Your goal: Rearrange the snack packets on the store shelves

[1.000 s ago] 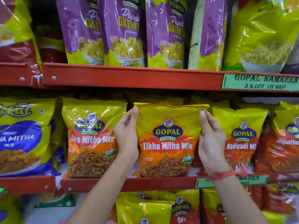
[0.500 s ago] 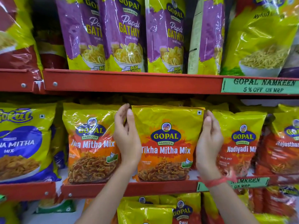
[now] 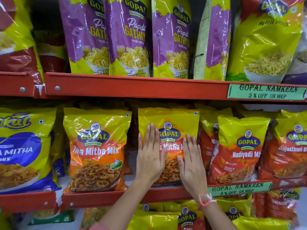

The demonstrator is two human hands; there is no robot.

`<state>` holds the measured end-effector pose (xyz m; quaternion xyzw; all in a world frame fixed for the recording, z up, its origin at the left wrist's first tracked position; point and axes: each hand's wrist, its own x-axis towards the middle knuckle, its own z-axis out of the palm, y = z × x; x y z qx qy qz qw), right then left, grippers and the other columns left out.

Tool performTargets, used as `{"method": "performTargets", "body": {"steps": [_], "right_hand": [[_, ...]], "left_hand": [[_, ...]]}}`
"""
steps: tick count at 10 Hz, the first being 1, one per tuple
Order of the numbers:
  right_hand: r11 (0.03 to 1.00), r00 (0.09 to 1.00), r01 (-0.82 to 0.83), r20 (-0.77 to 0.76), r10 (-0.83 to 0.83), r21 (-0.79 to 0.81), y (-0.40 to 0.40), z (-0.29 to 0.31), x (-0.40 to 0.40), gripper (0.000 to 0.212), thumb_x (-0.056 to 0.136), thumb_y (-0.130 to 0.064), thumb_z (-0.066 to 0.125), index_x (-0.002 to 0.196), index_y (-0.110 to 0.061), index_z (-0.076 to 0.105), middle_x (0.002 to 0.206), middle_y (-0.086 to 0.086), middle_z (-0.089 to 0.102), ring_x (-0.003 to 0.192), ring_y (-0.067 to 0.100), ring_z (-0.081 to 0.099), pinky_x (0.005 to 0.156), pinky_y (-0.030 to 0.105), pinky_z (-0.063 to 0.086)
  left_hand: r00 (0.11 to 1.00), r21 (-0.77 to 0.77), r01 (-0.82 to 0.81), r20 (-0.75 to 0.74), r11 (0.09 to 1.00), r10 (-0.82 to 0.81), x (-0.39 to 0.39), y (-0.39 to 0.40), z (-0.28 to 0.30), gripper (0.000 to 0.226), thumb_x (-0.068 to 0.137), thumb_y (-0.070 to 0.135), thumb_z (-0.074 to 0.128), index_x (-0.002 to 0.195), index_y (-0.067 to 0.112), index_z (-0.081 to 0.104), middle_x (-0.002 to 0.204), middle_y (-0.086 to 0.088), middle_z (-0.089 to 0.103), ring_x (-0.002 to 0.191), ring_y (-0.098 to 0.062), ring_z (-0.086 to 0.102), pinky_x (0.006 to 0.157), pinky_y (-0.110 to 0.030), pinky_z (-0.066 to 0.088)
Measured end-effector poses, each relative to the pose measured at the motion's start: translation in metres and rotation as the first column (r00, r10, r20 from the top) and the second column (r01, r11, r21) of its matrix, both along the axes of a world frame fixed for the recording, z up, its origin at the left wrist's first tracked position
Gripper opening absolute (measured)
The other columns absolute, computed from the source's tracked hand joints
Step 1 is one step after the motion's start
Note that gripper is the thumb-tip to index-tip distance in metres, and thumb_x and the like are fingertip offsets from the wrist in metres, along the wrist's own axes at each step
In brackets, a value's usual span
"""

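On middle shelf (image 3: 166, 193): flat hands (image 3: 169, 156) press Tikha Mitha packet (image 3: 169, 118).

So it's red metal shelving, three levels in shot. The upper shelf (image 3: 132, 87) has purple Papdi Gathiya packets (image 3: 132, 37) standing side by side, plus a green-yellow sev bag (image 3: 265, 47) at the right. The middle shelf (image 3: 103, 197) carries two Tikha Mitha Mix packets (image 3: 96, 150), a blue Gokul bag (image 3: 21, 150) on the left and a Nadiyadi Mix packet (image 3: 240, 146) to the right. Lower level is too blurry, more Gopal bags I think.
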<state>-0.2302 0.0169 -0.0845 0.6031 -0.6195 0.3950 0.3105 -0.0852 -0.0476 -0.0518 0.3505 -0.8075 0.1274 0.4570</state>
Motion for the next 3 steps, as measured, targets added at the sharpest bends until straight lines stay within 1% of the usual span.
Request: {"method": "performTargets", "body": {"steps": [1, 2, 3], "right_hand": [[0.999, 0.999, 0.044, 0.015, -0.044, 0.009, 0.006, 0.004, 0.007, 0.061, 0.105, -0.038, 0.025, 0.156, -0.004, 0.02, 0.168, 0.01, 0.014, 0.156, 0.022, 0.008, 0.124, 0.046, 0.014], [0.997, 0.998, -0.026, -0.054, 0.022, -0.078, 0.01, 0.019, 0.034, 0.062, 0.105, -0.038, 0.029, 0.155, -0.002, 0.023, 0.166, 0.013, 0.017, 0.155, 0.025, 0.011, 0.125, 0.047, 0.014], [0.98, 0.984, -0.102, -0.162, 0.074, -0.171, 0.015, 0.058, 0.084, 0.063, 0.104, -0.037, 0.032, 0.153, 0.002, 0.023, 0.163, 0.017, 0.024, 0.154, 0.028, 0.015, 0.125, 0.046, 0.015]], "left_hand": [[0.998, 0.01, 0.05, 0.047, 0.999, -0.051, 0.011, 0.007, 0.005, 0.066, 0.102, 0.045, 0.022, 0.154, 0.007, 0.011, 0.165, -0.007, 0.002, 0.153, -0.018, -0.002, 0.123, -0.043, 0.0], [0.995, -0.093, 0.079, 0.065, 0.993, -0.073, 0.045, 0.014, 0.014, 0.064, 0.101, 0.042, 0.03, 0.155, 0.011, 0.014, 0.165, -0.004, 0.006, 0.153, -0.017, 0.001, 0.124, -0.043, 0.001], [0.999, -0.19, 0.044, 0.017, 0.981, -0.042, 0.098, 0.025, 0.041, 0.062, 0.101, 0.041, 0.029, 0.153, 0.01, 0.019, 0.163, -0.007, 0.012, 0.153, -0.022, 0.008, 0.124, -0.044, 0.001]]}}
